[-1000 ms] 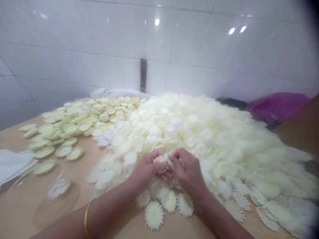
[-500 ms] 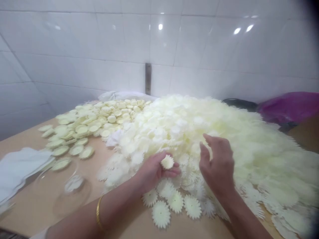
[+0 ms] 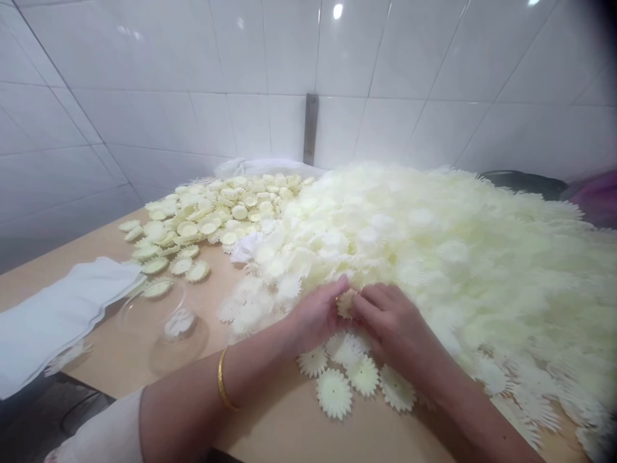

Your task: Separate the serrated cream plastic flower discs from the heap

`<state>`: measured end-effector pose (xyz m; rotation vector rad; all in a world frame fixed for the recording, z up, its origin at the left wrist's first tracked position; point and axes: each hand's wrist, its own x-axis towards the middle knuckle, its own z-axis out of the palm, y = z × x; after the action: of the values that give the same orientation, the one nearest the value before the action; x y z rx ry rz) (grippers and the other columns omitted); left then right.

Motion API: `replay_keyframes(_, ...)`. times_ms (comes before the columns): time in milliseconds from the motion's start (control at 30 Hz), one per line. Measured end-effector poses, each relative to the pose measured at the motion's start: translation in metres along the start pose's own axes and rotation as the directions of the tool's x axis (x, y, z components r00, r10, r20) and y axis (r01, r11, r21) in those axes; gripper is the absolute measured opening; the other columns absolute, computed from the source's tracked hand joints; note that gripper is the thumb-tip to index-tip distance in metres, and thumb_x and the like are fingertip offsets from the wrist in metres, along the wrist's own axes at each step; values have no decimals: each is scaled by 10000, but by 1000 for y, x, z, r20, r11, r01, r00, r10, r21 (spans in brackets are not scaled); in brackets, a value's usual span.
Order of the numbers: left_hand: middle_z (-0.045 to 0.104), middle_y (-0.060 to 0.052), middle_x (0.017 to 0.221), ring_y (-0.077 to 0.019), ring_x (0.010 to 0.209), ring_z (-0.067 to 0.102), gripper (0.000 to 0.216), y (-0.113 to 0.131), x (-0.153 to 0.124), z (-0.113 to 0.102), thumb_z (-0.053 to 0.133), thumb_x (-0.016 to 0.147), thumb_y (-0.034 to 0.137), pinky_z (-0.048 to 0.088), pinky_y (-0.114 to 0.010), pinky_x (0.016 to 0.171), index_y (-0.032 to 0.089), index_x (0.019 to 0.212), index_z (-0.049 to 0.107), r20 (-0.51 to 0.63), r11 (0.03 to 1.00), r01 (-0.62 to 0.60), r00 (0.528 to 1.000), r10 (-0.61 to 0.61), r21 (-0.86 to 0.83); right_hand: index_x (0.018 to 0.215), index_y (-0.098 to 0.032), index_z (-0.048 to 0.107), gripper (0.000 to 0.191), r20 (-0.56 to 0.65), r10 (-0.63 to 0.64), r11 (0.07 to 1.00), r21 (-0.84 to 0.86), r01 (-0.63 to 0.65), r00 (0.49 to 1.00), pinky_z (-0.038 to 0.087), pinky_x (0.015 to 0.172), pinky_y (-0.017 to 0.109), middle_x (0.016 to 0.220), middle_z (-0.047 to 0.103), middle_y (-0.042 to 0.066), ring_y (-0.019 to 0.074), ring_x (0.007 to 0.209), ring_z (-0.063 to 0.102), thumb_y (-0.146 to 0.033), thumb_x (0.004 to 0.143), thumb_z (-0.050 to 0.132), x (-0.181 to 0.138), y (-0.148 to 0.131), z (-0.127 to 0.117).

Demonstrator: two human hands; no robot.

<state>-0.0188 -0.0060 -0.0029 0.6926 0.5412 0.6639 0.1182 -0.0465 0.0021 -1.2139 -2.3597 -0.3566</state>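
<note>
My left hand (image 3: 313, 315), a gold bangle on its wrist, holds a small pale-yellow flower disc (image 3: 345, 304) with a toothed rim. From the other side, my right hand (image 3: 388, 315) meets it, fingers closed together at the disc's edge; whether a second piece is between them is hidden. Beneath both hands lie several flat toothed flower cutouts (image 3: 334, 392), with a small dark hole at the centre of some. Just beyond my fingers rises a large heap of thin pale cutouts (image 3: 424, 225).
Thicker layered flower discs (image 3: 207, 222) are spread at the back left of the table (image 3: 279, 421). White sheets (image 3: 62, 312) lie at the left edge, near a clear dish (image 3: 157, 354) and a white lump (image 3: 179, 323). A tiled wall (image 3: 193, 58) stands behind.
My right hand has come left and down from above the heap to the disc in my left hand, and its fingers have closed. The camera view has shifted.
</note>
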Motion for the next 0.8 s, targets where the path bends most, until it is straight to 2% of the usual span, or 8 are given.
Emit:
replay_keyframes(133,455,-3,653,-112,689,487,181,0,0,1,512,791,250,428,-228,639,129,656,515,-36,1000,-24,999,24,10,696,-145,539,208,-35,-56,995,-80,53,998,298,563,281,659,522,48,161,618,394,-19,773,391,1,-4,1)
replay_keyframes(267,461,7,648,-77,594,463,114,0,0,2,552,749,185,418,-199,569,123,657,522,-79,999,-32,996,33,6,654,-138,541,249,-67,-74,991,-116,66,995,292,549,280,621,516,55,163,594,392,9,754,367,1,-6,4)
replay_keyframes(433,513,-15,692,-93,622,512,21,2,-1,4,575,697,120,445,-217,576,117,707,557,-117,998,-34,992,41,61,684,-132,531,234,-107,-26,994,-109,14,994,302,536,275,620,496,67,175,597,390,3,740,348,1,-6,7)
replay_keyframes(533,539,-24,700,-105,636,537,64,4,-2,5,604,675,115,470,-244,611,113,718,556,-76,997,-47,996,51,59,662,-154,489,209,-119,59,998,-27,-62,991,313,528,271,618,476,60,176,594,396,-37,752,342,0,-3,10)
replay_keyframes(633,565,-22,709,-110,659,565,191,5,-2,4,663,630,96,476,-250,645,118,780,546,-57,998,-32,998,35,46,665,-166,455,173,-90,176,978,131,-164,980,329,520,257,633,481,47,158,581,414,-82,773,350,-1,1,10)
replay_keyframes(800,607,-30,735,-122,674,601,318,5,0,-2,663,586,14,494,-272,704,114,874,573,-27,989,-19,999,23,145,674,-182,426,148,30,363,858,379,-347,931,335,493,232,619,495,16,130,554,449,-137,802,367,-1,4,5)
